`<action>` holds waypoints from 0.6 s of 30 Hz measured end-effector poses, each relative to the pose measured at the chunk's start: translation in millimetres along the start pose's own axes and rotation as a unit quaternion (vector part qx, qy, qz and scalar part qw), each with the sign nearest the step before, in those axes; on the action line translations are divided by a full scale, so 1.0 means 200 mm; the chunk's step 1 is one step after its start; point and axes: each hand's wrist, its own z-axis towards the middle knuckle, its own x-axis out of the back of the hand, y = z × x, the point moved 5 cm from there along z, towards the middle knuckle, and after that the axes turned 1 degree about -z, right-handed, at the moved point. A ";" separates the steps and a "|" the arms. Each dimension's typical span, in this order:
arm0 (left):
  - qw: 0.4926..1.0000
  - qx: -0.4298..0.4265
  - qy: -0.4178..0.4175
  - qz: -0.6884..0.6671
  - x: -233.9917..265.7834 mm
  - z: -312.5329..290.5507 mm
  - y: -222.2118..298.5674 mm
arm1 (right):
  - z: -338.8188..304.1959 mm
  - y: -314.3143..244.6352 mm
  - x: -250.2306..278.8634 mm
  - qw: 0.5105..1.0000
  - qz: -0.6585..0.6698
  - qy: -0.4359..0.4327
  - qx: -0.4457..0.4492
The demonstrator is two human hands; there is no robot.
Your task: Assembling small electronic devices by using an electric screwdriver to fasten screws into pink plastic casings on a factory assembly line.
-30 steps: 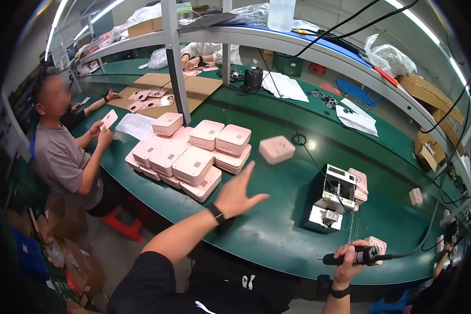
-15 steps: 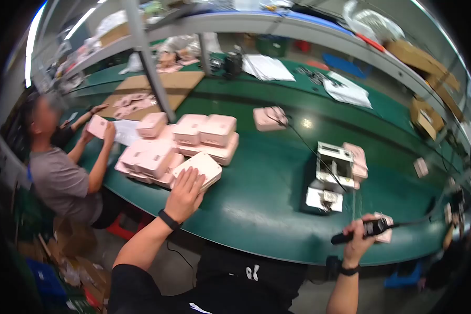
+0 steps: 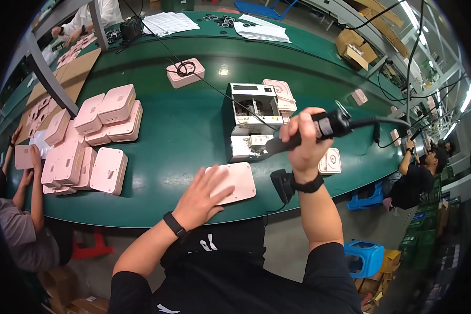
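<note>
My left hand [image 3: 198,196] is open, its fingers spread and slightly blurred over the left part of a flat pink box [image 3: 240,180] near the table's front edge. The box has rounded corners, corner holes and a vent patch partly covered by my fingers. Raised above the table to the right, my right hand [image 3: 306,138] is wrapped round a black electric screwdriver [image 3: 332,124], whose cable runs off to the right. Just beyond stands a white and black screw feeder [image 3: 253,123]. A pink housing with a round pattern [image 3: 329,161] lies to the right of my right wrist.
At left, several pink boxes [image 3: 117,104] are piled up beside a metal post [image 3: 52,78]. A pink box with a coiled cord [image 3: 185,73] lies farther back. A black bracket-like device [image 3: 282,186] sits at the front edge. Co-workers are at left and right; a blue stool [image 3: 363,259] stands below.
The view has turned to the right. My left hand has left the pile and is now at a pink box in front of me. My right hand has lifted the screwdriver.
</note>
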 end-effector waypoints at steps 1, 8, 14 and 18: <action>0.998 0.049 0.025 0.007 0.04 0.02 0.00 | 0.02 0.01 -0.02 1.000 -0.001 -0.003 -0.001; 0.966 0.175 0.017 -0.190 -0.04 0.00 -0.17 | 0.03 0.05 -0.09 0.994 -0.029 -0.090 -0.052; 0.966 0.159 0.011 -0.206 -0.05 0.01 -0.19 | -0.08 0.07 -0.08 0.995 0.006 -0.074 -0.066; 0.962 0.171 0.002 -0.214 -0.06 0.00 -0.19 | -0.11 0.13 -0.06 0.995 -0.005 -0.079 -0.068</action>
